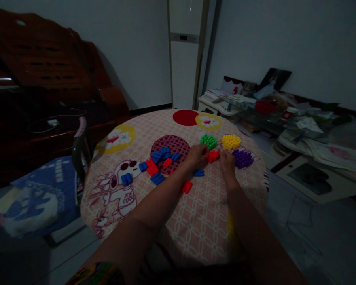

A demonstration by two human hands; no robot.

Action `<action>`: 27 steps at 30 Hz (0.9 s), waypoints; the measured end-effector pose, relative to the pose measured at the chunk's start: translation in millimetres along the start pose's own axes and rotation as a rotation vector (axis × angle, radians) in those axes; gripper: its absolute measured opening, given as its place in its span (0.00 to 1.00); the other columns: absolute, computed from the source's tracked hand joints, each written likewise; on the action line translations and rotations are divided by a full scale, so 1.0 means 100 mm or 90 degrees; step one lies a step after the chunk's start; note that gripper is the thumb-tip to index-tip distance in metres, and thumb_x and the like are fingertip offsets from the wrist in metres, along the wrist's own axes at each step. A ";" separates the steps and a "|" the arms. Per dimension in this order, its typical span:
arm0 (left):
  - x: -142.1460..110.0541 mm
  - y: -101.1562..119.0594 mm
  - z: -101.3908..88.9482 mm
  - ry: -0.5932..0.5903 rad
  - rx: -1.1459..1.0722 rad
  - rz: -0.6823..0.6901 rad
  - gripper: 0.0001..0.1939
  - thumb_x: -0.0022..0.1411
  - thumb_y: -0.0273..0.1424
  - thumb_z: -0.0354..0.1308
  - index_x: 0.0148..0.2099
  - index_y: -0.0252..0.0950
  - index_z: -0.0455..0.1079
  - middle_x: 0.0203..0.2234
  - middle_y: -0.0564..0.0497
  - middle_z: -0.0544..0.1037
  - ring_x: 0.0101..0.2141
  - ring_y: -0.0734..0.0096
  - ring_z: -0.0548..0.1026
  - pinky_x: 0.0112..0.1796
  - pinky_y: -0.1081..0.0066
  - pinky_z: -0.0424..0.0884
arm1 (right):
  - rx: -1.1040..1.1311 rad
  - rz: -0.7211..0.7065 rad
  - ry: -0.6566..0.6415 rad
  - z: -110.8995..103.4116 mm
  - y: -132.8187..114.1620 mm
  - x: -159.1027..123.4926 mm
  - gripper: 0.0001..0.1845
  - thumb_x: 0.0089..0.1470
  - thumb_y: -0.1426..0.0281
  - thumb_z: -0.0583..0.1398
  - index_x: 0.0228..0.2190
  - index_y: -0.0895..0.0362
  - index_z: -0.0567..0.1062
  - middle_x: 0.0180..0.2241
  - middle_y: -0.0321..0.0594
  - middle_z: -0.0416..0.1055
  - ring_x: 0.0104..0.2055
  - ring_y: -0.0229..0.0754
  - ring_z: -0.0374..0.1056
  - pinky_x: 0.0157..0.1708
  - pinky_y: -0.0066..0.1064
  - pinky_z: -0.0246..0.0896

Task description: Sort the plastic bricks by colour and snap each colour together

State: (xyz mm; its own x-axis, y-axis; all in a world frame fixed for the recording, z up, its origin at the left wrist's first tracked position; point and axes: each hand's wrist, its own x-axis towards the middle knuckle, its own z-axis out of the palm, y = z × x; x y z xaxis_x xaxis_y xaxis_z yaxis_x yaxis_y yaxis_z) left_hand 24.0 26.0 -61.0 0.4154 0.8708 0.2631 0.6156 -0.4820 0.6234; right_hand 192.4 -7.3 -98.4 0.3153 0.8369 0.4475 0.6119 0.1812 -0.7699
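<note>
Between my two hands a small cluster of red plastic pieces [213, 156] sits on the table. My left hand [197, 155] is closed against its left side, fingers curled. From the right, my right hand [227, 161] pinches at the same cluster; the fingertips are partly hidden. Just beyond lies a compact green cluster [208, 141], with a yellow cluster [231, 141] to its right. A purple cluster [243, 158] is beside my right hand. Left of my left forearm are scattered blue pieces [157, 179] and loose red pieces [152, 167]. One red piece [187, 187] lies nearer me.
A patterned cloth covers the round table [195, 225]. A folding chair [81, 146] and blue printed bag [44, 194] stand left, before a wooden bench [44, 59]. To the right, a cluttered glass-topped cabinet [284, 122] runs along the wall. A tall white unit [184, 63] stands behind.
</note>
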 end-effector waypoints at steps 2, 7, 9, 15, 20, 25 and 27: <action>0.00 0.02 0.05 -0.002 0.014 0.007 0.11 0.54 0.22 0.58 0.41 0.33 0.76 0.34 0.48 0.80 0.35 0.68 0.75 0.37 0.72 0.68 | 0.000 -0.005 0.001 0.00 0.00 0.00 0.24 0.61 0.56 0.47 0.27 0.56 0.74 0.26 0.40 0.72 0.33 0.44 0.64 0.40 0.34 0.59; 0.00 0.04 0.12 0.014 0.039 0.024 0.09 0.56 0.24 0.58 0.40 0.32 0.74 0.34 0.47 0.79 0.33 0.67 0.73 0.37 0.70 0.68 | 0.013 -0.016 0.005 0.01 0.01 0.01 0.24 0.62 0.55 0.47 0.26 0.56 0.74 0.25 0.39 0.70 0.31 0.43 0.63 0.37 0.34 0.56; 0.00 0.02 0.14 0.012 0.044 0.030 0.09 0.56 0.24 0.58 0.41 0.32 0.74 0.34 0.46 0.79 0.34 0.66 0.73 0.38 0.70 0.68 | 0.011 -0.015 0.007 0.01 0.01 0.01 0.24 0.62 0.55 0.48 0.26 0.56 0.74 0.25 0.39 0.71 0.32 0.43 0.63 0.37 0.34 0.56; 0.01 -0.03 0.05 0.034 0.043 0.044 0.15 0.55 0.24 0.60 0.47 0.31 0.73 0.39 0.44 0.79 0.37 0.65 0.75 0.40 0.69 0.70 | 0.024 -0.005 0.015 0.01 0.04 0.00 0.25 0.61 0.55 0.48 0.28 0.57 0.76 0.28 0.42 0.73 0.32 0.44 0.64 0.36 0.34 0.56; 0.02 -0.12 -0.47 0.011 0.114 -0.006 0.16 0.57 0.25 0.61 0.49 0.31 0.74 0.39 0.44 0.80 0.38 0.66 0.77 0.41 0.70 0.70 | 0.043 -0.008 0.014 0.02 0.09 0.00 0.26 0.60 0.54 0.49 0.29 0.58 0.77 0.29 0.42 0.74 0.33 0.43 0.65 0.37 0.35 0.58; -0.22 -0.34 -1.28 -0.099 0.299 -0.120 0.13 0.53 0.30 0.65 0.42 0.33 0.79 0.36 0.45 0.81 0.37 0.63 0.77 0.38 0.71 0.68 | 0.054 -0.001 0.007 0.02 0.10 0.00 0.25 0.60 0.54 0.50 0.29 0.58 0.77 0.29 0.42 0.74 0.33 0.43 0.65 0.37 0.35 0.58; -0.40 -0.43 -1.54 -0.127 0.343 -0.211 0.09 0.52 0.32 0.66 0.37 0.33 0.79 0.29 0.46 0.80 0.33 0.64 0.76 0.36 0.72 0.67 | 0.052 0.006 0.012 0.02 0.10 0.01 0.25 0.59 0.54 0.50 0.29 0.58 0.76 0.30 0.43 0.74 0.33 0.44 0.66 0.37 0.35 0.59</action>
State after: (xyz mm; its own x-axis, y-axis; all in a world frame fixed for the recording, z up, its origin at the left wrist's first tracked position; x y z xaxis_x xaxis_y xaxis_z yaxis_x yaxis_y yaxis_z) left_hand -122.5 27.0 15.2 0.2312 0.9714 -0.0532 0.9594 -0.2186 0.1781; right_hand 197.1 -3.2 -106.5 0.3344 0.8291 0.4481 0.5475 0.2161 -0.8084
